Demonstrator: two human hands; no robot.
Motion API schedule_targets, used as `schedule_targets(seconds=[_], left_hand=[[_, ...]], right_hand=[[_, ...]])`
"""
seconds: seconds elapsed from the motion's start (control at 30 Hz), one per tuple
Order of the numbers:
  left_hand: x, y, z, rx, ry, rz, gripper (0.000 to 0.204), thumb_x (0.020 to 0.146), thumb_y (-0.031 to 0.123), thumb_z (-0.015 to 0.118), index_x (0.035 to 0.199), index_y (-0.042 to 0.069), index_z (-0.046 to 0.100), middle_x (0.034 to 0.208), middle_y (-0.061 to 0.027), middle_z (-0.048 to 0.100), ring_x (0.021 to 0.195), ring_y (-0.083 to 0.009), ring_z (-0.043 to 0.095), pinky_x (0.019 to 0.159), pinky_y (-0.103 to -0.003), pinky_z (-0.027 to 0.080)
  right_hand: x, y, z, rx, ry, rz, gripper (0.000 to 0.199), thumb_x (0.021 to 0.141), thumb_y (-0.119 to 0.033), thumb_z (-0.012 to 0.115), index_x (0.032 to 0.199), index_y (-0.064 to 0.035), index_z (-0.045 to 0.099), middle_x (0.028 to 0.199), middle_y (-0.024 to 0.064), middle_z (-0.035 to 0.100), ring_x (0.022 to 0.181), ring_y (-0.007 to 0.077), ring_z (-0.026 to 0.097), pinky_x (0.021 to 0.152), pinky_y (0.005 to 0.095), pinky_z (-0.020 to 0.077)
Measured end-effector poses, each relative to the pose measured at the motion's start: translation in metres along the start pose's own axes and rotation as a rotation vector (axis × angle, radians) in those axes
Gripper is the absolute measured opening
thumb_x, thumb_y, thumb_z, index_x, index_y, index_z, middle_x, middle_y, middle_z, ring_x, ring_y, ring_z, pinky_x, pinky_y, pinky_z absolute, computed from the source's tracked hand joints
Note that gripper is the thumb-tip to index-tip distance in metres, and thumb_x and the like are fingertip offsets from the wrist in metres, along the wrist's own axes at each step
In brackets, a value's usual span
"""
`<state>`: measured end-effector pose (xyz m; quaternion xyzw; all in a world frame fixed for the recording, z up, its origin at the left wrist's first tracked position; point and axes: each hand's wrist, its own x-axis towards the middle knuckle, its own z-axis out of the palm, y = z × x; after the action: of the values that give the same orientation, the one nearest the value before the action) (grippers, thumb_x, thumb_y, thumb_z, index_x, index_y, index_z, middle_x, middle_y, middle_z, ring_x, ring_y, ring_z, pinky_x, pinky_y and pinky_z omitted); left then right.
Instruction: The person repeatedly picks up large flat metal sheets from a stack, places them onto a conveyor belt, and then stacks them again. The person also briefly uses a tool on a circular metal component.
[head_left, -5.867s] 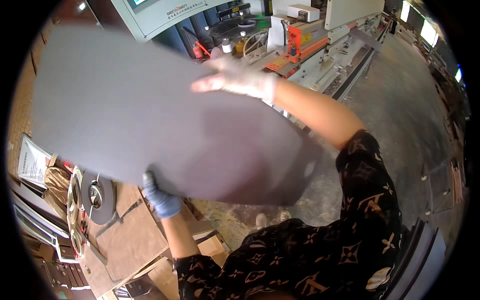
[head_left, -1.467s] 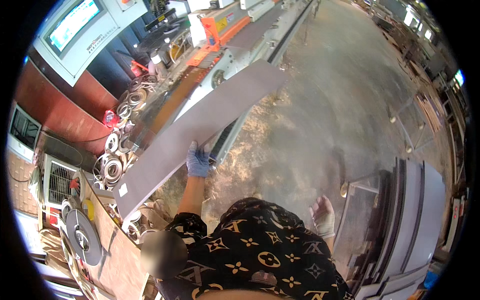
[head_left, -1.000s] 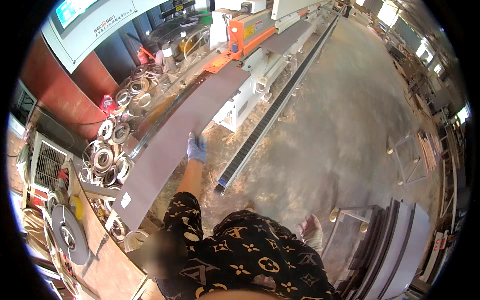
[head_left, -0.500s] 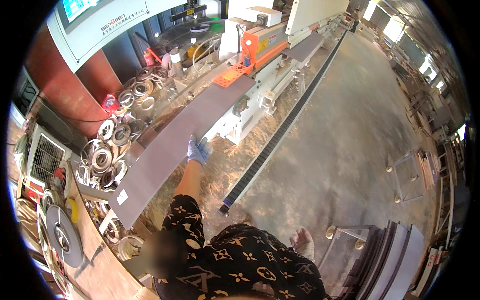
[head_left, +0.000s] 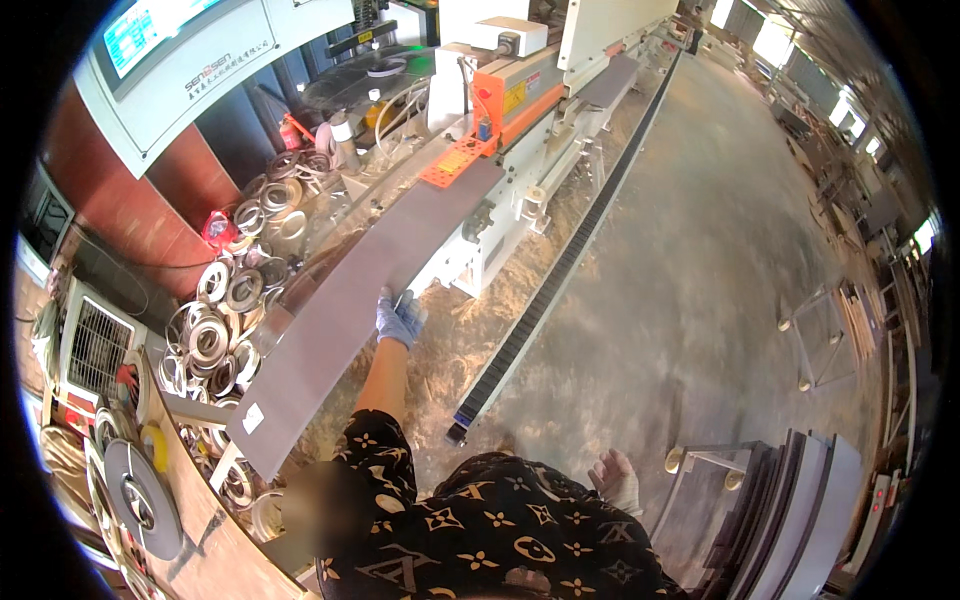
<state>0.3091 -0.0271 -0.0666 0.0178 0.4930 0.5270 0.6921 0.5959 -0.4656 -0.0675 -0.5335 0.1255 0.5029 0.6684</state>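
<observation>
My left hand [head_left: 400, 320], in a thin bluish glove, is at the near edge of a long brown-grey board [head_left: 330, 315]. Its fingers are stretched out, one lying over the board's edge. The board slopes away from me on a machine, and its far end meets an orange perforated plate [head_left: 455, 163] beside the orange machine head [head_left: 515, 95]. A small white label [head_left: 252, 418] sticks to the board's near end. Low on the right, my right hand [head_left: 616, 482], in a pale glove, hangs beside my body with fingers apart and nothing in it.
Coiled edging rolls [head_left: 208, 340] heap up left of the board. A large grey roll [head_left: 142, 500] sits on a wooden surface [head_left: 225, 555] at lower left. A long black-topped rail [head_left: 560, 285] runs along the machine. At lower right, several panels [head_left: 800, 510] stand stacked by a wheeled frame [head_left: 715, 462].
The view has shifted a little, so the near end of the board and the rolls appear lower. My left hand stays at the board's edge, and my right hand still hangs free.
</observation>
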Motion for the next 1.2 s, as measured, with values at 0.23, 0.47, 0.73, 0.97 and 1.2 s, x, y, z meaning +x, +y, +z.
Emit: schedule_targets(seconds=[0.23,0.47,0.73,0.97,1.2], left_hand=[[0.005,0.001,-0.007,0.023,-0.073,0.027,0.043,0.085,0.056,0.053,0.096,0.015,0.061,0.091,0.0031,0.065,0.076,-0.0147,0.058,0.067,-0.041,0.051],[0.078,-0.021,0.019,0.038,-0.240,-0.007,0.041,0.082,0.056,0.055,0.092,0.016,0.060,0.088,0.0035,0.062,0.078,-0.0135,0.056,0.071,-0.040,0.049],[0.081,-0.057,0.132,0.127,-0.139,0.015,0.050,0.091,0.051,0.039,0.122,0.013,0.052,0.127,-0.0057,0.055,0.117,-0.0221,0.053,0.094,-0.051,0.044],[0.014,-0.119,0.152,0.266,-0.299,0.255,0.045,0.091,0.043,0.045,0.124,0.013,0.050,0.130,-0.0101,0.052,0.116,-0.0273,0.052,0.093,-0.049,0.045],[-0.086,-0.235,0.103,0.800,-0.810,0.285,0.041,0.090,0.033,0.049,0.126,0.015,0.048,0.126,-0.0111,0.054,0.108,-0.0290,0.055,0.092,-0.046,0.045]], right_hand=[[0.013,-0.003,-0.017,-0.048,-0.102,-0.008,0.034,0.082,-0.032,0.065,0.108,-0.0112,0.054,0.094,0.0031,0.058,0.077,0.0175,0.055,0.087,0.0410,0.0446],[0.010,0.007,-0.030,0.085,0.054,-0.125,0.034,0.090,-0.024,0.056,0.111,0.0013,0.052,0.100,0.0096,0.056,0.080,0.0178,0.055,0.074,0.0275,0.0480],[-0.073,0.007,-0.076,0.190,0.411,-0.229,0.027,0.085,-0.025,0.064,0.106,-0.0087,0.061,0.092,0.0042,0.064,0.071,0.0154,0.061,0.064,0.0286,0.0520],[-0.184,0.031,-0.249,-0.240,1.171,-0.790,0.025,0.077,-0.018,0.068,0.098,-0.0060,0.063,0.092,0.0102,0.065,0.077,0.0218,0.062,0.071,0.0317,0.0510],[-0.382,-0.025,-0.433,-0.374,2.224,-0.198,0.062,0.073,-0.042,0.068,0.126,-0.0134,0.051,0.122,0.0119,0.056,0.113,0.0288,0.053,0.097,0.0385,0.0419]])
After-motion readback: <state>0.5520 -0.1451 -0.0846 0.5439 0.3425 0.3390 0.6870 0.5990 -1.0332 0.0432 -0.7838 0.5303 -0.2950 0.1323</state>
